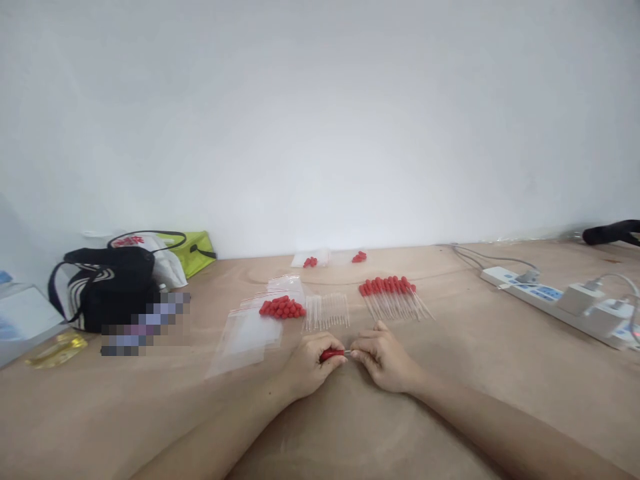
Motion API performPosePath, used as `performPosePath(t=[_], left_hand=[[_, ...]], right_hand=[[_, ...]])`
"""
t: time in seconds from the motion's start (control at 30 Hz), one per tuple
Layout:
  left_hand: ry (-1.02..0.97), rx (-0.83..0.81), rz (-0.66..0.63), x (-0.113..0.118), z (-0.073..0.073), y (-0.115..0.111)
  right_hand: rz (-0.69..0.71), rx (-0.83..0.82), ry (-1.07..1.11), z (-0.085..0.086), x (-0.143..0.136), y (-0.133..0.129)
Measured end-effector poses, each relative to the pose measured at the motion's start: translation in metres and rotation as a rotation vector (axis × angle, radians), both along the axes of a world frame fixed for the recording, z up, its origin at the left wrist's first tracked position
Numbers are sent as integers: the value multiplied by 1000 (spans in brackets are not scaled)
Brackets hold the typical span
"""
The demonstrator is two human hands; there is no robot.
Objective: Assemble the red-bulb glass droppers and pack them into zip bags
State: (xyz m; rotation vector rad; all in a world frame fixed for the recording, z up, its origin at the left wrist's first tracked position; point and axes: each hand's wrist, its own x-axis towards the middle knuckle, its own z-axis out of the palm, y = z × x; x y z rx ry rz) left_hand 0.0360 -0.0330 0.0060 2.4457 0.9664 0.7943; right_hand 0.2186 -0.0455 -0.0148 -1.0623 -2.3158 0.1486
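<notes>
A red handle [331,355] is gripped by the left hand [311,363], its long axis aligned left-to-right with a thin shaft [348,352] pinched by the right hand [384,360]

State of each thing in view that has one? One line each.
left hand, closed around red handle
right hand, pinching thin shaft at the handle's end
loose red handles, heaped
far red handles, two clusters
bare rods, laid side by side
red-handled rods, in a row
clear bags, flat, overlapping
power strip, plugs inserted
</notes>
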Motion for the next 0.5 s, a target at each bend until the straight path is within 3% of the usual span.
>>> performPosePath(t=[0.23, 0.5], left_hand=[[-53, -62, 35, -4, 0, 8], [-102, -188, -3, -16, -4, 12]], right_hand=[[29, 27, -10, 4, 1, 0], [86, 365, -313, 10, 8, -3]])
